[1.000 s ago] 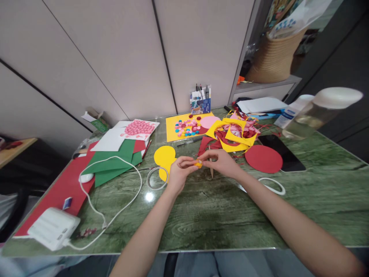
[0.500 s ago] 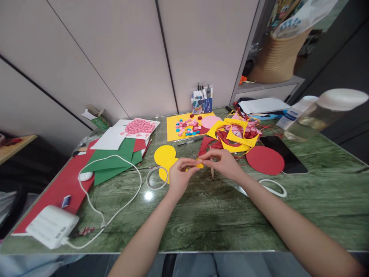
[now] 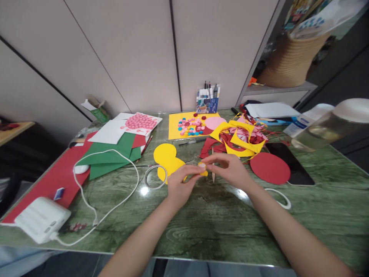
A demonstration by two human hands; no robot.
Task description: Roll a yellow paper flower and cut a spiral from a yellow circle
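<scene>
Above the green table (image 3: 184, 231), a small piece of yellow paper (image 3: 204, 173) is pinched between both hands. My left hand (image 3: 183, 179) is closed, with its thumb and fingertips on the left side of the piece. Fingertips of my right hand (image 3: 230, 169) grip the other side, also closed. Most of the piece is covered by the fingers, so its exact shape is unclear. Just left of my left hand lie yellow paper circles (image 3: 165, 154), with a roll of tape (image 3: 155, 177) against their edge. A pointed wooden stick (image 3: 213, 175) lies beneath my right hand.
Yellow paper offcuts (image 3: 242, 148) and red scraps lie behind my right hand. A red paper circle (image 3: 270, 168) overlaps a black phone (image 3: 301, 169). Coloured paper rolls (image 3: 191, 125) sit on a yellow sheet. A white cable (image 3: 137, 165) loops at left. A bottle (image 3: 323, 127) stands at right.
The view has shifted and tilted a little. Both hands stay together on the yellow paper piece, which shows slightly more below the fingertips.
</scene>
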